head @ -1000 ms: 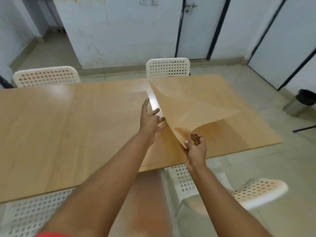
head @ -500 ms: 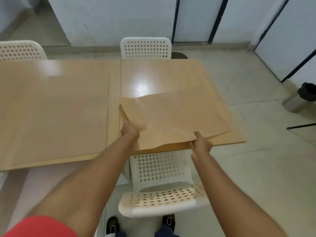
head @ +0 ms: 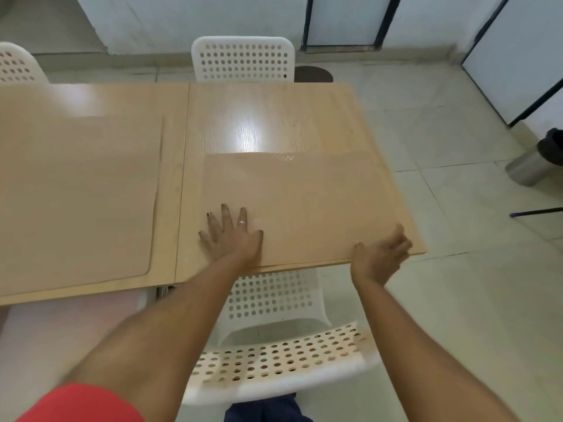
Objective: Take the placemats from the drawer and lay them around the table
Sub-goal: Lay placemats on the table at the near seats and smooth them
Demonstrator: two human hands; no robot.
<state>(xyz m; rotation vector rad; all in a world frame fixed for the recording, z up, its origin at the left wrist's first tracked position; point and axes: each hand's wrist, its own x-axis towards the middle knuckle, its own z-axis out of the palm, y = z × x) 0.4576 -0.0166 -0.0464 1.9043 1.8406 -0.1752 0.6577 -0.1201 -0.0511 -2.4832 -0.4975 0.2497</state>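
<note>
A tan placemat (head: 304, 202) lies flat on the right half of the wooden table (head: 274, 117), along its near edge. My left hand (head: 231, 236) presses on the mat's near left corner with fingers spread flat. My right hand (head: 380, 257) hovers at the table's near right edge, fingers relaxed and holding nothing. A second tan placemat (head: 76, 196) lies flat on the left half of the table.
A white perforated chair (head: 274, 354) stands just in front of me under the table edge. Another white chair (head: 243, 59) faces me across the table, and a third (head: 15, 65) shows at far left. A metal bin (head: 536, 162) stands on the floor at right.
The placemat, lifted and curled a second ago, now lies flat on the table. My left hand went from gripping it to pressing flat. My right hand let go of the near edge.
</note>
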